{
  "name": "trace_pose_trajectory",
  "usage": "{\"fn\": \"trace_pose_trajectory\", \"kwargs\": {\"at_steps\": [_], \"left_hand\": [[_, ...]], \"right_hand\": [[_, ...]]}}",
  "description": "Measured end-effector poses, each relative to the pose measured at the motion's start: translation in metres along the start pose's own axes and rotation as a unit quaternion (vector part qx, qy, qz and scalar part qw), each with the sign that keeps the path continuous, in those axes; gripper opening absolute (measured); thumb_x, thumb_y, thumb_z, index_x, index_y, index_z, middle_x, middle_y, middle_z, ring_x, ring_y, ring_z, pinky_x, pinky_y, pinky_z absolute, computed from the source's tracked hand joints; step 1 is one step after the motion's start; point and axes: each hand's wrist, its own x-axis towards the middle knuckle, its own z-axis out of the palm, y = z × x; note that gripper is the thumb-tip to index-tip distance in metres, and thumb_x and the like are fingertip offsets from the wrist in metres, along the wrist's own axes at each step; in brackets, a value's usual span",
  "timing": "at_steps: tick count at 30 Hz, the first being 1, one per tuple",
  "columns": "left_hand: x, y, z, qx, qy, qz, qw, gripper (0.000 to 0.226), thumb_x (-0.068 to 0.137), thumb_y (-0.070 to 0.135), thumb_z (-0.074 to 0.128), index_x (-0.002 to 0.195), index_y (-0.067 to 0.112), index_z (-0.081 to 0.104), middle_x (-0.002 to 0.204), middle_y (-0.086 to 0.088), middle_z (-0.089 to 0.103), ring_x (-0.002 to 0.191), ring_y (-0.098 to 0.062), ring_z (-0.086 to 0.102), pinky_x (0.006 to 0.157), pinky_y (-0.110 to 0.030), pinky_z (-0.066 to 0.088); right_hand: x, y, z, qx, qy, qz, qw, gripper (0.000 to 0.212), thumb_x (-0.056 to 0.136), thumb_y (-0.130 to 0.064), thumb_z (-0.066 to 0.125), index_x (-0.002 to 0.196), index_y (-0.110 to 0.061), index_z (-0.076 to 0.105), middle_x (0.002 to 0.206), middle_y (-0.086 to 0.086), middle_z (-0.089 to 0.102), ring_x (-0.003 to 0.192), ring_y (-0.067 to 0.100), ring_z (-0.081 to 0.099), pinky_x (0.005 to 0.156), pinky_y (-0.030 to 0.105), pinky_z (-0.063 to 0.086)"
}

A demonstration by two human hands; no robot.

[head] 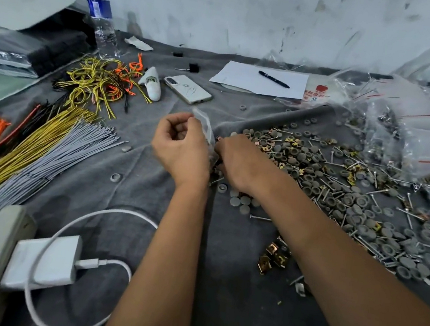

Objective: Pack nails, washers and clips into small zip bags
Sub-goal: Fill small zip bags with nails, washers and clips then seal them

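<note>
1. Now, left hand [180, 147] pinches a small clear bag [204, 126] by its top edge, fingers curled round it, bag hanging upright between the two hands above the grey cloth [130, 179]
2. Right hand [238, 160] sits at the bag's lower side, just by the near edge of the parts pile; fingers curled under, but whether they clamp on a part or on the bag I cannot tell
3. Loose stock lies to the right of the hands: grey washers [241, 201], nails [260, 218], brass clips [275, 257], all mixed on the cloth
4. Filled bags [429, 129] heap at far right
5. Step in hand looks like loading the bag. To do it well: keep the mouth spread wide, feed nails head-first so points don't pierce the film, and keep the count of each part right
6. Hold the bag upright until zipped, else parts may spill
</note>
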Motion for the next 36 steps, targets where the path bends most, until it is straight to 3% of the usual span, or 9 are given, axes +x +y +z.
{"fn": "trace_pose_trajectory", "kwargs": {"at_steps": [3,5,8,13,18,20,22,28,36], "left_hand": [[-0.007,-0.001,0.002,0.021,-0.137,-0.038,0.99,0.021,0.086,-0.008,0.063,0.08,0.012,0.069,0.064,0.001,0.062,0.056,-0.008,0.052,0.053,-0.021,0.044],[-0.009,-0.002,0.004,0.031,-0.197,-0.061,0.978,0.024,0.088,-0.01,0.063,0.08,0.012,0.07,0.061,0.006,0.064,0.052,-0.002,0.053,0.05,-0.016,0.044],[-0.013,-0.002,0.004,0.053,-0.272,-0.108,0.955,0.028,0.089,-0.011,0.063,0.079,0.014,0.071,0.067,0.001,0.07,0.055,-0.007,0.058,0.053,-0.021,0.05],[-0.028,-0.003,0.005,0.118,-0.388,-0.1,0.909,0.019,0.09,-0.01,0.067,0.086,0.008,0.072,0.071,-0.004,0.068,0.063,-0.014,0.06,0.06,-0.025,0.05],[-0.039,-0.001,0.009,0.159,-0.461,-0.069,0.87,0.008,0.088,-0.012,0.07,0.093,-0.005,0.069,0.075,-0.024,0.067,0.059,-0.018,0.061,0.053,-0.023,0.052],[-0.042,-0.002,0.011,0.167,-0.475,-0.053,0.862,0.009,0.087,-0.012,0.071,0.094,-0.006,0.069,0.076,-0.029,0.067,0.059,-0.022,0.062,0.053,-0.025,0.054],[-0.045,-0.002,0.012,0.17,-0.48,-0.044,0.859,0.01,0.087,-0.013,0.071,0.093,-0.006,0.067,0.07,-0.021,0.066,0.056,-0.02,0.061,0.052,-0.025,0.053],[-0.046,-0.001,0.012,0.15,-0.466,-0.047,0.871,0.015,0.087,-0.012,0.069,0.09,0.003,0.068,0.067,-0.006,0.067,0.054,-0.016,0.061,0.051,-0.026,0.051],[-0.044,0.002,0.009,0.088,-0.415,-0.028,0.905,0.018,0.08,-0.007,0.068,0.083,0.01,0.07,0.07,-0.007,0.065,0.051,-0.015,0.057,0.049,-0.024,0.049]], "right_hand": [[-0.017,0.012,-0.002,0.02,-0.018,0.017,0.999,0.023,0.099,-0.003,0.048,0.086,-0.013,0.064,0.086,0.006,0.065,0.073,0.02,0.057,0.07,0.029,0.038],[-0.029,0.029,-0.004,-0.01,-0.023,0.025,0.999,0.012,0.096,-0.004,0.057,0.096,-0.011,0.067,0.096,0.009,0.067,0.085,0.024,0.063,0.073,0.03,0.042],[-0.049,0.058,-0.007,-0.017,-0.018,0.029,0.999,0.012,0.094,-0.016,0.07,0.106,-0.015,0.071,0.103,0.005,0.07,0.096,0.022,0.067,0.085,0.035,0.054],[-0.08,0.092,0.002,0.144,0.166,0.03,0.975,0.021,0.09,-0.019,0.075,0.111,-0.019,0.075,0.102,-0.006,0.07,0.088,0.002,0.061,0.08,0.011,0.045],[-0.086,0.102,0.0,0.276,0.312,-0.006,0.909,0.018,0.091,-0.008,0.073,0.107,-0.015,0.076,0.1,-0.003,0.072,0.091,0.008,0.071,0.081,0.031,0.061],[-0.086,0.099,0.0,0.321,0.315,-0.021,0.893,0.021,0.09,-0.003,0.073,0.107,-0.015,0.075,0.099,-0.002,0.074,0.091,0.011,0.073,0.08,0.035,0.062],[-0.087,0.097,0.001,0.338,0.299,-0.03,0.892,0.021,0.09,-0.004,0.074,0.106,-0.018,0.073,0.096,-0.005,0.075,0.088,0.011,0.074,0.079,0.034,0.063],[-0.089,0.1,0.004,0.329,0.229,-0.021,0.916,0.01,0.1,-0.006,0.061,0.101,-0.016,0.058,0.087,-0.006,0.074,0.054,0.015,0.069,0.056,0.035,0.058],[-0.088,0.099,0.004,0.285,0.214,-0.027,0.934,0.009,0.096,-0.005,0.068,0.098,-0.012,0.063,0.088,-0.008,0.075,0.059,0.004,0.068,0.057,0.015,0.051]]}}
